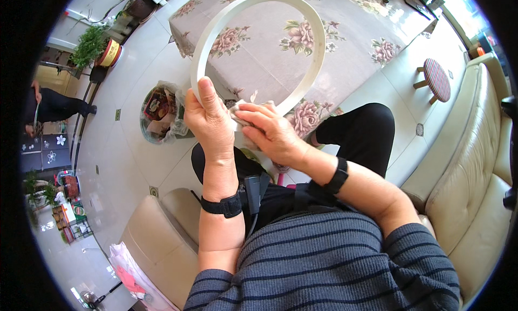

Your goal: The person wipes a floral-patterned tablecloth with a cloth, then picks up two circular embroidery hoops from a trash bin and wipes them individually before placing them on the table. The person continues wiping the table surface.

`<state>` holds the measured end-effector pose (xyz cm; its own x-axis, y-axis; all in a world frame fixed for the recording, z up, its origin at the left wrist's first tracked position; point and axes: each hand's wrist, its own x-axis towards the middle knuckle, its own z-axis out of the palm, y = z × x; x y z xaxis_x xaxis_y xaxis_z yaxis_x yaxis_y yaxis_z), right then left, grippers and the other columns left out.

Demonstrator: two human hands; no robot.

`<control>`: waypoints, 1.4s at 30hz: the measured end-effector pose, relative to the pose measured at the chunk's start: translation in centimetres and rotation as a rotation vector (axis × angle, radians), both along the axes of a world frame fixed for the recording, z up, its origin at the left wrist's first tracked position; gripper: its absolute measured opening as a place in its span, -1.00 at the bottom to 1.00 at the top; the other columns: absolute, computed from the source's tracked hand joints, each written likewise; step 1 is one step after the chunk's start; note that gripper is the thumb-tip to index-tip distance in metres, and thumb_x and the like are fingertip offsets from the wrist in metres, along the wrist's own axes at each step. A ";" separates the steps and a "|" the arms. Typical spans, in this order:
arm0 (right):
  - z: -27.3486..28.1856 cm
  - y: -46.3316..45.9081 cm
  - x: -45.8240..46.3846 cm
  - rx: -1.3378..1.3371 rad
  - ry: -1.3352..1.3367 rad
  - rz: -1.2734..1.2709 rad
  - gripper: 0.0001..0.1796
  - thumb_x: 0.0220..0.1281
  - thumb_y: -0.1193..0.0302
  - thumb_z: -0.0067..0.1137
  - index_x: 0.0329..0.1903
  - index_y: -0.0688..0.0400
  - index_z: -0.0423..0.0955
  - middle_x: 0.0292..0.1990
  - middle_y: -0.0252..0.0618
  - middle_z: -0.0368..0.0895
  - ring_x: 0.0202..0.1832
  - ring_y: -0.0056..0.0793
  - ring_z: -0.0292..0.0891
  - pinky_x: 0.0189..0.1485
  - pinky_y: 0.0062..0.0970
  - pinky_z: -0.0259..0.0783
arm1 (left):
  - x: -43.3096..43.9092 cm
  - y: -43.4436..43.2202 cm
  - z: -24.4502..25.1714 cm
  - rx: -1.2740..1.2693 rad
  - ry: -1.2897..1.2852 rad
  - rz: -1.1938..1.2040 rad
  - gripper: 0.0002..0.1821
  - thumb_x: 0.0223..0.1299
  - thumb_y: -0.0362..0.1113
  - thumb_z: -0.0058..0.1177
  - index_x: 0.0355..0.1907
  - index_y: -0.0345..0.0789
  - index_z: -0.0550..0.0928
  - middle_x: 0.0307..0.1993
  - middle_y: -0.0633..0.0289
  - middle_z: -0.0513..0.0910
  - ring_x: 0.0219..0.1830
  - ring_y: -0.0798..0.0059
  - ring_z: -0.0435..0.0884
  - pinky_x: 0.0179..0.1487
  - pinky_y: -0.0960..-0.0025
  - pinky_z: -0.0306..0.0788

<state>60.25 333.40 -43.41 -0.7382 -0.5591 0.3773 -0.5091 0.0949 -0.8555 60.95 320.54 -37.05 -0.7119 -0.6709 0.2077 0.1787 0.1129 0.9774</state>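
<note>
A large white ring (318, 43), flat-banded and of a material I cannot tell, is held up in front of a table with a flowered tablecloth (348, 68). My left hand (212, 116) grips the ring at its lower left, thumb up along the band. In my right hand (273, 135) is a crumpled light cloth (238, 110), pressed against the ring's lower edge. The fingers of both hands nearly meet there. Each forearm wears a black strap.
A lined waste bin (145, 116) with rubbish stands left of my knees. To the right are a striped stool (437, 81) and a cream leather sofa (457, 165). Potted plants (109, 54) line the left side, where another person (56, 104) stands farther off.
</note>
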 end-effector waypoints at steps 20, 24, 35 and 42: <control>-3.9 6.5 -8.9 0.372 0.487 -0.096 -0.66 0.22 0.42 0.22 0.07 0.00 0.56 0.13 -0.36 0.55 0.17 -0.21 0.41 0.23 -0.16 0.29 | 0.4 -1.3 -7.2 0.329 0.121 -0.447 -0.07 0.28 0.52 -0.28 0.06 -0.43 0.52 -0.10 0.11 0.65 0.00 0.37 0.59 0.19 0.25 0.42; -4.5 4.8 -8.4 0.374 0.532 -0.072 -0.68 0.29 0.47 0.10 0.09 0.09 0.55 0.14 -0.24 0.56 0.16 -0.14 0.43 0.22 -0.12 0.31 | 0.2 1.9 -10.9 0.393 0.148 -0.289 -0.18 0.41 0.46 -0.47 -0.23 -0.33 0.52 -0.26 0.18 0.61 -0.19 0.44 0.54 0.05 0.31 0.43; -0.9 3.1 -0.7 0.239 0.221 0.059 -0.47 0.14 0.66 0.07 0.24 0.24 0.49 0.30 0.05 0.43 0.33 0.08 0.31 0.41 -0.13 0.23 | 0.4 1.0 -6.7 0.296 0.170 -0.161 -0.43 0.50 0.22 -0.18 -0.47 -0.23 0.33 -0.60 0.38 0.33 -0.56 0.65 0.32 -0.41 0.52 0.29; -1.6 4.4 -4.3 0.236 0.441 0.100 -0.54 -0.10 0.77 0.07 -0.04 0.28 0.56 0.06 0.01 0.61 0.10 0.09 0.49 0.20 -0.13 0.43 | 0.5 1.2 -7.4 0.052 0.088 -0.017 -0.48 0.56 0.12 -0.23 -0.48 -0.21 0.36 -0.63 0.43 0.33 -0.63 0.72 0.29 -0.51 0.57 0.23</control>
<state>55.97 337.79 -45.05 -0.4755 -0.7265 0.4960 -0.8335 0.1917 -0.5182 61.47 321.70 -44.41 -0.7036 -0.6705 0.2354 0.2660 0.0587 0.9622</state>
